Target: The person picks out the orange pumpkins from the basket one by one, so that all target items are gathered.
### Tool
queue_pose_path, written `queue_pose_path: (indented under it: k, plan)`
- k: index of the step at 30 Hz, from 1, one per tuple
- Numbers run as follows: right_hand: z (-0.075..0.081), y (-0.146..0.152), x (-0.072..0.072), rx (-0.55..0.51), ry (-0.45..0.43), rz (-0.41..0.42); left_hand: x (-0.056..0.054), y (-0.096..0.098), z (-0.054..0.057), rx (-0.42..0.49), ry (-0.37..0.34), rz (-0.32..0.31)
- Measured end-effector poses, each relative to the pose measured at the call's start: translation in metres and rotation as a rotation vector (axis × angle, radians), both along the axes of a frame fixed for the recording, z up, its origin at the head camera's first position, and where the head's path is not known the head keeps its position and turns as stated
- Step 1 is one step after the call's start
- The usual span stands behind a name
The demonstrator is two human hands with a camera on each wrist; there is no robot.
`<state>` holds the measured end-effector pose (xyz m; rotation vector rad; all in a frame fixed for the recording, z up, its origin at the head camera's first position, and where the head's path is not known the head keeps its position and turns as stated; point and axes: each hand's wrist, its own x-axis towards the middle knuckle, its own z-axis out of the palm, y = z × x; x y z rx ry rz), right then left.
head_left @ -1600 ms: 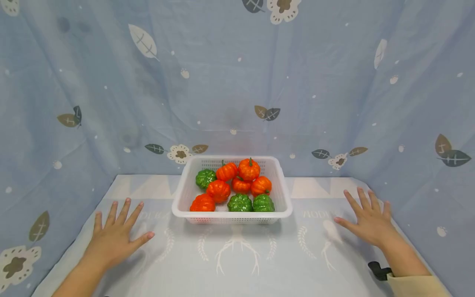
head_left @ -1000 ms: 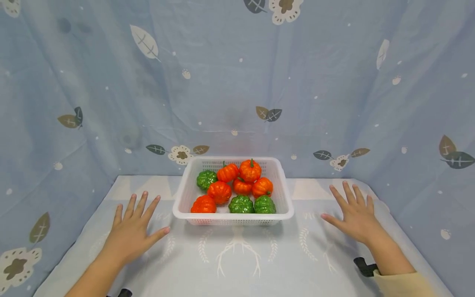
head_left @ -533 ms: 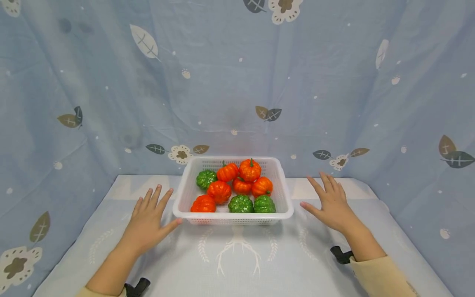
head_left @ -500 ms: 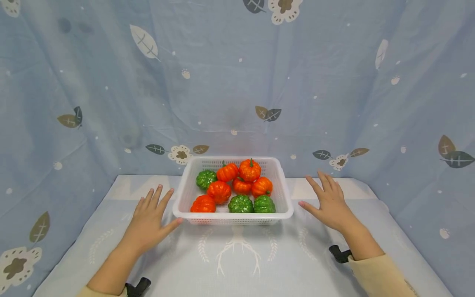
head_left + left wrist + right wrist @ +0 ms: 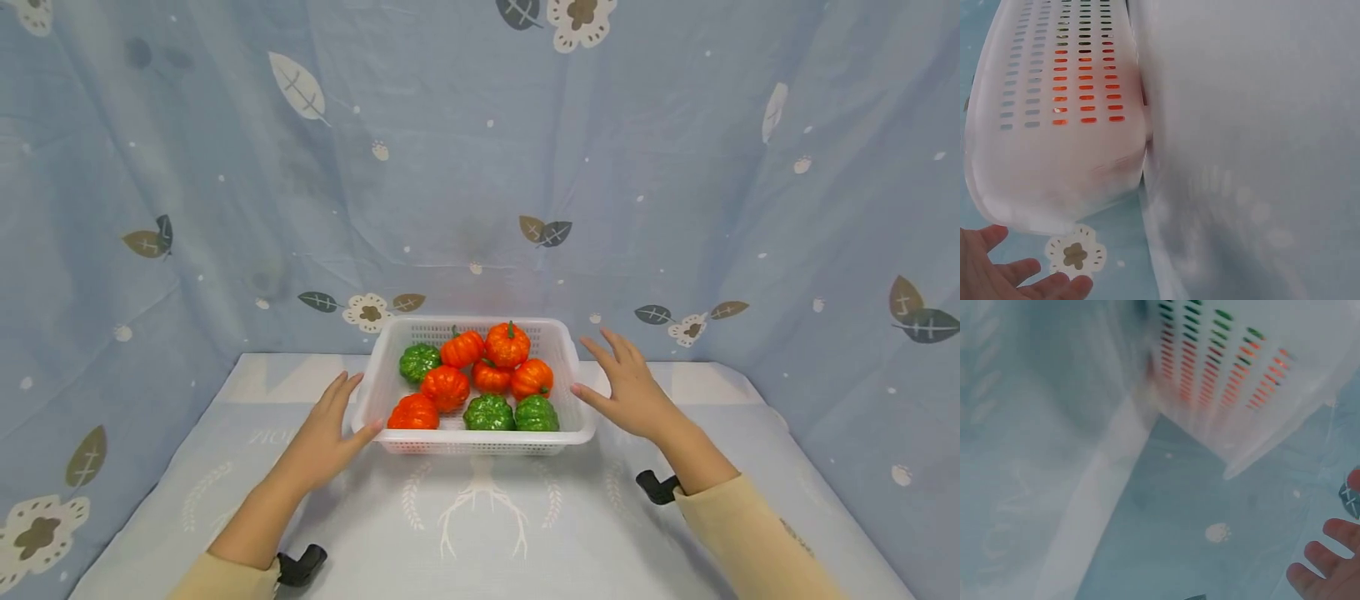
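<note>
A white plastic basket (image 5: 480, 437) with slotted walls stands at the middle of the table's far side. Inside lie several small orange pumpkins (image 5: 446, 388) and 3 green ones (image 5: 488, 412), all ribbed and glossy. My left hand (image 5: 324, 446) is at the basket's left side, its thumb tip overlapping the front left corner in the head view. In the left wrist view the same hand's fingers (image 5: 1019, 270) are spread below the basket's end. My right hand (image 5: 633, 392) is close by the right rim, fingers spread and thumb toward it. Neither hand grips anything.
A pale blue patterned cloth covers the table (image 5: 480, 517). Blue curtains (image 5: 465, 167) with leaf and flower prints close off the back and both sides. A black wrist mount (image 5: 300, 567) sits at the left wrist, another black mount (image 5: 657, 487) at the right.
Both hands have moved inward and forward from the table's sides to the two ends of the basket. The basket and pumpkins have stayed in place.
</note>
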<state>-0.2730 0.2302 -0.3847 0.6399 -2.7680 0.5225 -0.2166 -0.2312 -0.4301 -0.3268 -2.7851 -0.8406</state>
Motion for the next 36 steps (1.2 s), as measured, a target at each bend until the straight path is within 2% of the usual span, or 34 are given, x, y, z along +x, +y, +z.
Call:
queue_pose_path:
  k: [4,8,16,20,27,36]
  plan:
    - [0.014,-0.009,-0.006,0.002,-0.060,0.020,-0.009,0.003,-0.003,0.114,-0.051,-0.010]
    - [0.028,-0.019,-0.014,0.012,-0.127,0.043,-0.014,0.005,-0.005,0.221,-0.135,0.000]
    - [0.049,-0.036,-0.036,0.033,-0.244,0.079,-0.017,0.007,-0.006,0.340,-0.264,0.015]
    - [0.052,-0.043,-0.050,0.032,-0.288,0.109,-0.018,0.011,-0.007,0.358,-0.292,0.012]
    - [0.053,-0.058,-0.077,-0.046,-0.365,0.155,-0.016,0.013,-0.009,0.370,-0.314,0.026]
    - [0.045,-0.075,-0.097,-0.168,-0.517,0.106,-0.015,0.011,-0.011,0.395,-0.324,0.011]
